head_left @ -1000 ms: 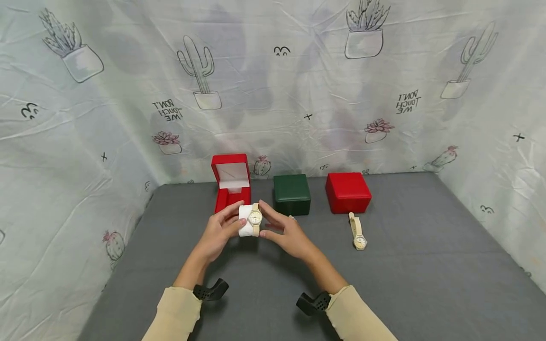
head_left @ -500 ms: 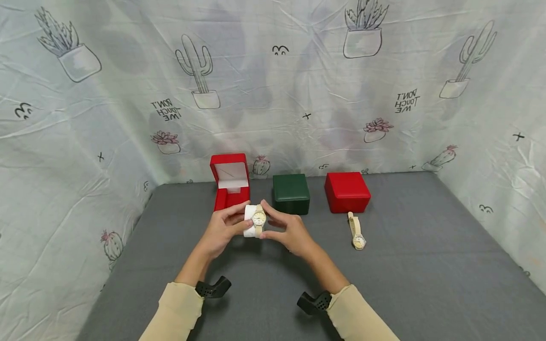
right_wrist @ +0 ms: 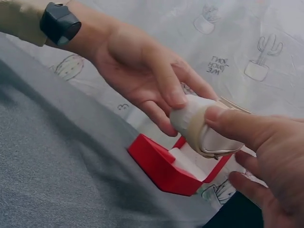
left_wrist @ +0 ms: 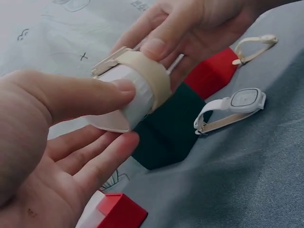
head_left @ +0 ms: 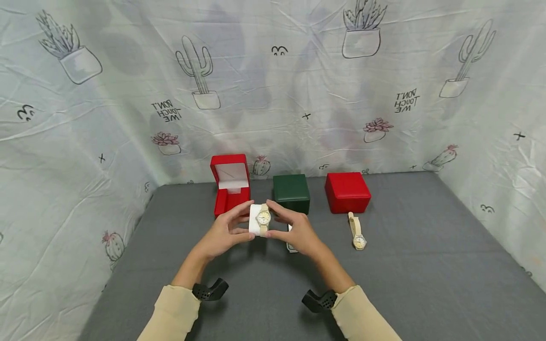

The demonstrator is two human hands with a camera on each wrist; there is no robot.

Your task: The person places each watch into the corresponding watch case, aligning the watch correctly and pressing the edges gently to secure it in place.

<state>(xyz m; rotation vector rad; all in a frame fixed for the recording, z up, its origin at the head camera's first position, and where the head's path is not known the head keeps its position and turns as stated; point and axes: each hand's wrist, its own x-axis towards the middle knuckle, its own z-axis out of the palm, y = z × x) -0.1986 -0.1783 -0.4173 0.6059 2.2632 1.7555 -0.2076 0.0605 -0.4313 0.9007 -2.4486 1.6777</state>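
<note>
A pale cream fabric left sleeve (head_left: 172, 310) and matching right sleeve (head_left: 362, 315); black, angular left wrist camera (head_left: 210, 290) and right wrist camera (head_left: 319, 301), dotted with small holes.

Site: I work in a curtained-off booth, room beyond unseen; cactus-print cloth (head_left: 256, 128) hangs far, left and right around my grey table (head_left: 426, 284).

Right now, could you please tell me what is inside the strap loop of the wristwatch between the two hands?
Inside the cream-strapped wristwatch sits a white watch cushion. Its surface directly beneath the wristwatch is covered and cannot be seen.
</note>
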